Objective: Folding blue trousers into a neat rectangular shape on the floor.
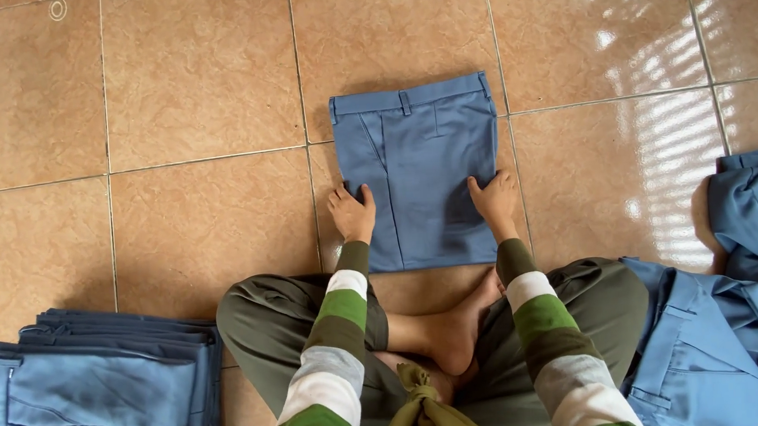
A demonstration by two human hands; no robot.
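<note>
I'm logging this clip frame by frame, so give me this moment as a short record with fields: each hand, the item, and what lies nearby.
left hand: flat on the left edge of the folded blue fabric trousers
right hand: flat on their right edge
trousers: folded into a rectangle, waistband away from the person
surface: glossy tan tiled floor
person's left: neat stack of folded blue trousers
person's right: loose heap of unfolded blue trousers

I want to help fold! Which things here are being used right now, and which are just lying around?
In use:
- folded blue trousers, flat on the tile floor
- left hand on their left edge
- right hand on their right edge

Lying about:
- neat stack of folded blue trousers, at the left
- loose heap of blue trousers, at the right
</note>
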